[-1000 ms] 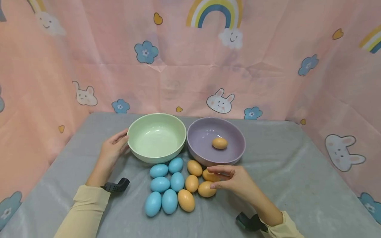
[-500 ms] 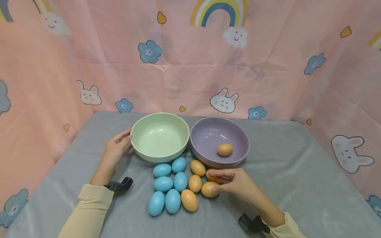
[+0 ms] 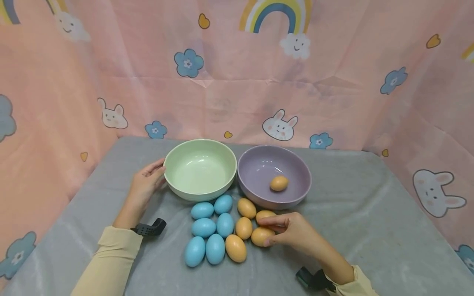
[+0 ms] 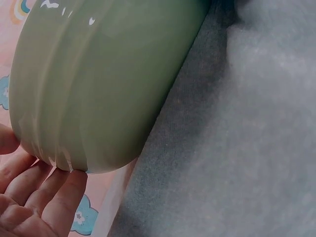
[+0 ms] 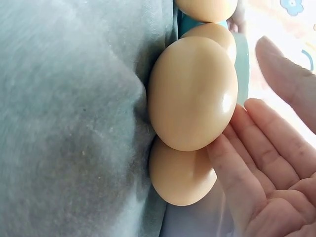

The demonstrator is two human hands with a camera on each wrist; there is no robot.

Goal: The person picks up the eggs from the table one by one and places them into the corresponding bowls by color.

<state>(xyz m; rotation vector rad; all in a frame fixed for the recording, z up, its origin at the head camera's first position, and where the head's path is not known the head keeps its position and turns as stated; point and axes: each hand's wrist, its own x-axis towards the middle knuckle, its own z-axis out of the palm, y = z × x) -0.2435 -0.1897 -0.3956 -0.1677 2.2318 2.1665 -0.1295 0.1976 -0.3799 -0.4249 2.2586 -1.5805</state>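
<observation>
My left hand rests against the outer left side of a light green bowl. In the left wrist view its fingertips touch the wall of that bowl. My right hand reaches over the orange eggs at the right of the group, with the thumb by the front of the nearest egg. The right wrist view has the fingers extended beside this egg and the thumb apart from it. Another orange egg is partly under the fingers.
A purple bowl stands right of the green one, holding one orange egg. Several blue eggs lie left of the remaining orange eggs on the grey cloth. A pink patterned curtain hangs behind.
The head view has shifted slightly. My right hand has come lower over the nearest orange egg, and the egg in the purple bowl has rocked. My left hand has stayed at the green bowl.
</observation>
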